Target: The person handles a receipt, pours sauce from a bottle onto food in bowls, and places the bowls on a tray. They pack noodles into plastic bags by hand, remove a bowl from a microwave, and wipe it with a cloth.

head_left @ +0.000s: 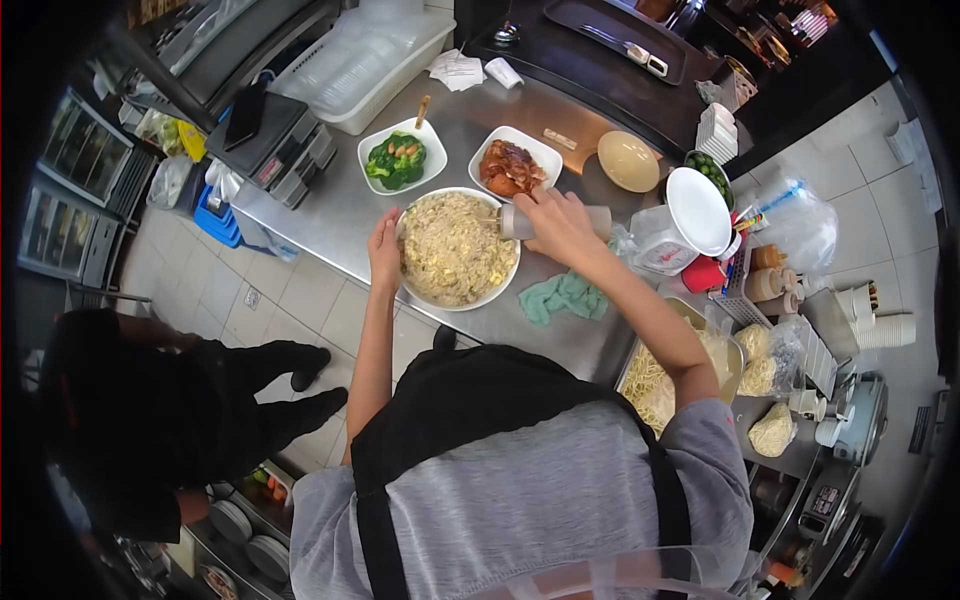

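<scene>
Your right hand (pixel 555 222) grips a bottle (pixel 599 222), tip over the bowl (pixel 452 304) of rice (pixel 455 250) on the counter (pixel 320 200); your left hand (pixel 384 245) touches its rim (pinching, I can't tell). Hard squeezing could drench the rice.

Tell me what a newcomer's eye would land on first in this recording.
Probably the heaped fried rice in a large, round white bowl near the middle, with the left grip at its left side. Next comes the squeeze bottle in the right grip, held sideways with its tip towards the rice. Beyond the bowl, bright green broccoli sits left of glossy reddish-brown meat.
</scene>
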Available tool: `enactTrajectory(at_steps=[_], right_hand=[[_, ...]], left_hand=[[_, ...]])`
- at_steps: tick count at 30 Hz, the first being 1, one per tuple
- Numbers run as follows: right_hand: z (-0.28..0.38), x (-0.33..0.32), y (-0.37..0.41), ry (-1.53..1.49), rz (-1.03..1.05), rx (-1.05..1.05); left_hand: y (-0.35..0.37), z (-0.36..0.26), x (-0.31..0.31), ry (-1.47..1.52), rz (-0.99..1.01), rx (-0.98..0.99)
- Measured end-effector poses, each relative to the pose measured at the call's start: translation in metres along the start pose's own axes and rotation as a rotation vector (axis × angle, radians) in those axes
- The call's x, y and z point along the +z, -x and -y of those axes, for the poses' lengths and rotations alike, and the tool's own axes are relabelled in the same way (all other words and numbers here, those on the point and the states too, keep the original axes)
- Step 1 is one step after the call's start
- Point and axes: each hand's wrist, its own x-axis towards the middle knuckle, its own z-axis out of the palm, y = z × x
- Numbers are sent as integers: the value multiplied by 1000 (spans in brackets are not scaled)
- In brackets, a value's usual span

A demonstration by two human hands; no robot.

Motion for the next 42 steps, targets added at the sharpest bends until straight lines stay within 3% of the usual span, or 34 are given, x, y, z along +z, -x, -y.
enactTrajectory(at_steps=[3, 6, 9, 12, 15, 16, 19, 23, 25, 26, 29, 32, 42], right_hand=[[22, -10, -7, 194, 75, -149], [47, -8, -20, 243, 92, -203], [40, -31, -28, -135, 79, -158], [14, -2, -23, -674, -75, -6], [22, -19, -10, -1108, -126, 259], [17, -8, -10, -1154, -241, 221], [7, -19, -5, -1158, -351, 274], [-14, -25, 0, -1120, -473, 339], [-22, -36, 1, -1092, -453, 391], [-29, -37, 0, -1034, -450, 407], [-49, -30, -3, -874, -414, 436], [-65, -22, -12, -719, -372, 420], [-83, -20, -34, -288, -123, 414]], left_hand=[[7, -9, -2, -133, 97, -34], [11, -9, -2, -31, 90, -65], [17, -12, -1, -193, 20, -65], [29, -34, 11, -158, -256, 204], [50, -66, 35, 160, -136, 145], [48, -66, 39, 198, -83, 96], [38, -70, 51, 312, 24, 17], [17, -85, 42, 44, -29, 170], [-2, -75, 27, -187, -188, 297], [-11, -66, 21, -147, -206, 309], [-26, -15, -5, -227, -119, 148], [-18, -6, -1, -462, -154, 300], [-14, -10, 2, -375, -159, 273]])
